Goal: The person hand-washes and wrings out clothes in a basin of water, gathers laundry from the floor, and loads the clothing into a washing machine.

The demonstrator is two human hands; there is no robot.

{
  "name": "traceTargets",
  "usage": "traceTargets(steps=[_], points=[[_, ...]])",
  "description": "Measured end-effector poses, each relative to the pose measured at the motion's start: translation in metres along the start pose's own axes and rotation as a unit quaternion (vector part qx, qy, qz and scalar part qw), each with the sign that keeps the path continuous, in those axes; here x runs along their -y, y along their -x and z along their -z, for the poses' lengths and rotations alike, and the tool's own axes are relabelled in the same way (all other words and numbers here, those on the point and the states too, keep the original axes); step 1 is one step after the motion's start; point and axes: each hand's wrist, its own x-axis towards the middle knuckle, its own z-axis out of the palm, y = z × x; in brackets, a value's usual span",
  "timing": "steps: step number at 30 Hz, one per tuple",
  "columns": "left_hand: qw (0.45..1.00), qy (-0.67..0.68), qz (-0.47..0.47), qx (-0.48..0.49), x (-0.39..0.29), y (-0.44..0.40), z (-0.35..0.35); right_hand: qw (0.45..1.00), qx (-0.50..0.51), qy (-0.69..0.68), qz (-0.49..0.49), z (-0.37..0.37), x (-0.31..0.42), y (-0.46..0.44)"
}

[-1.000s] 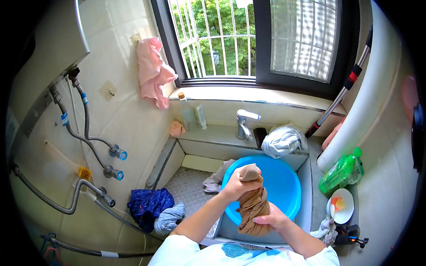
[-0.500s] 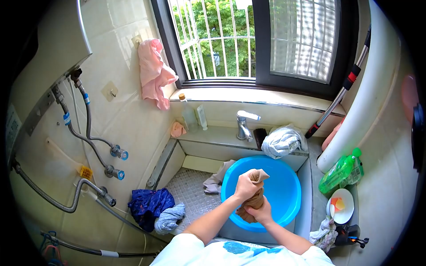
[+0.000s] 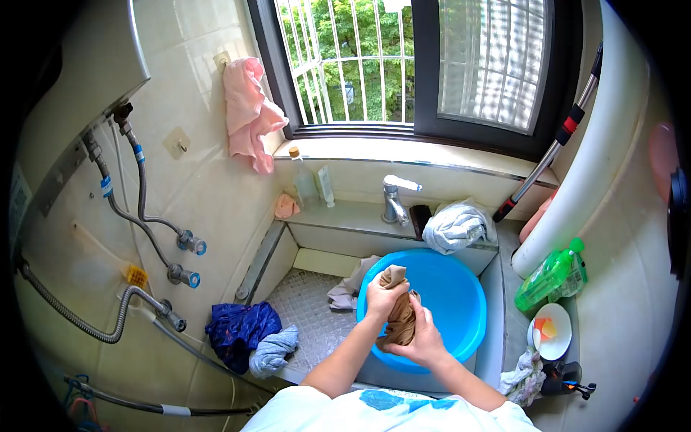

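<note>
A brown cloth (image 3: 402, 320), bunched and twisted, is held above the near left part of a blue basin (image 3: 466, 306). My left hand (image 3: 383, 297) is closed round its upper end, and a lighter tan fold sticks out over the fist. Lower down on the right, my right hand (image 3: 423, 338) grips the cloth with thumb and fingers curved about it. The basin stands in a tiled sink under the tap (image 3: 394, 200). A greyish-beige cloth (image 3: 351, 288) lies against the basin's left side.
Dark blue fabric (image 3: 241, 335) and a rolled light-blue cloth (image 3: 273, 353) rest at the sink's left front. A wrung pale cloth (image 3: 459, 226) sits on the back ledge beside a dark brush (image 3: 420, 219). On the right ledge are a green bottle (image 3: 547, 277) and a white bowl (image 3: 551, 331).
My left hand has shifted left with the upper end of the cloth. My right hand's fingers have loosened and spread along the cloth, which looks less tightly twisted.
</note>
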Motion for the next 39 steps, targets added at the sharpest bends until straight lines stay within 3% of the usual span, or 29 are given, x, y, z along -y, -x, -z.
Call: traceTargets(steps=[3, 4, 5, 7, 8, 9, 11, 12, 13, 14, 17, 19, 21, 23, 24, 27, 29, 30, 31, 33, 35, 37, 39], points=[[0.999, 0.021, 0.027, 0.032, -0.011, 0.007, 0.000, 0.993, 0.008, -0.105, 0.047, -0.004, -0.029, -0.009], [0.997, 0.031, 0.044, 0.058, -0.020, 0.011, 0.000, 0.974, 0.087, -0.207, -0.032, 0.003, -0.034, -0.010], [0.997, 0.031, 0.046, 0.058, -0.028, 0.013, 0.003, 0.931, 0.133, -0.333, -0.066, 0.003, -0.043, -0.011], [0.971, 0.133, 0.130, 0.153, -0.046, 0.012, 0.016, 0.759, 0.203, -0.594, -0.172, 0.016, -0.033, -0.009], [0.956, 0.142, 0.151, 0.209, -0.055, 0.011, 0.025, 0.709, 0.196, -0.656, -0.171, 0.016, -0.036, -0.006], [0.947, 0.140, 0.152, 0.246, -0.060, 0.009, 0.033, 0.708, 0.197, -0.656, -0.174, 0.019, -0.038, -0.002], [0.921, 0.190, 0.133, 0.312, -0.073, 0.003, 0.043, 0.576, 0.221, -0.765, -0.185, 0.026, -0.044, 0.003], [0.925, 0.174, 0.111, 0.319, -0.072, -0.003, 0.049, 0.578, 0.213, -0.766, -0.187, 0.019, -0.055, 0.005], [0.897, 0.240, 0.081, 0.362, -0.065, -0.012, 0.052, 0.577, 0.212, -0.766, -0.188, 0.018, -0.054, 0.006], [0.887, 0.297, 0.060, 0.348, -0.058, -0.016, 0.050, 0.517, 0.225, -0.807, -0.177, 0.016, -0.052, 0.007], [0.843, 0.435, 0.054, 0.313, -0.053, -0.023, 0.026, 0.416, 0.325, -0.844, -0.100, 0.024, -0.012, 0.007], [0.755, 0.510, 0.015, 0.412, -0.063, -0.020, 0.000, 0.393, 0.263, -0.867, -0.159, 0.020, -0.005, 0.011], [0.648, 0.553, -0.056, 0.520, -0.073, -0.023, -0.006, 0.382, 0.271, -0.868, -0.162, 0.024, 0.006, 0.014], [0.642, 0.554, -0.079, 0.524, -0.071, -0.024, 0.000, 0.370, 0.280, -0.871, -0.162, 0.029, 0.016, 0.016], [0.631, 0.518, -0.139, 0.561, -0.077, -0.023, -0.001, 0.322, 0.307, -0.886, -0.131, 0.032, 0.020, 0.016], [0.612, 0.479, -0.179, 0.603, -0.104, -0.006, -0.003, 0.234, 0.323, -0.911, -0.108, 0.042, 0.037, 0.015], [0.719, 0.402, -0.142, 0.549, -0.096, 0.001, 0.002, 0.247, 0.313, -0.912, -0.098, 0.044, 0.037, 0.013], [0.720, 0.402, -0.140, 0.548, -0.094, 0.003, 0.003, 0.255, 0.311, -0.911, -0.095, 0.044, 0.035, 0.013], [0.755, 0.385, -0.130, 0.515, -0.094, 0.006, 0.003, 0.264, 0.309, -0.909, -0.093, 0.044, 0.033, 0.012], [0.790, 0.367, -0.116, 0.477, -0.093, 0.011, 0.005, 0.401, 0.278, -0.867, -0.105, 0.036, 0.021, 0.015], [0.832, 0.337, -0.068, 0.436, -0.091, 0.015, 0.007, 0.454, 0.246, -0.849, -0.111, 0.031, 0.012, 0.019], [0.843, 0.352, -0.040, 0.404, -0.095, 0.023, 0.002, 0.610, 0.142, -0.773, -0.099, 0.032, 0.022, 0.018], [0.838, 0.366, 0.001, 0.405, -0.092, 0.020, 0.002, 0.633, 0.144, -0.755, -0.094, 0.043, 0.034, 0.013]])
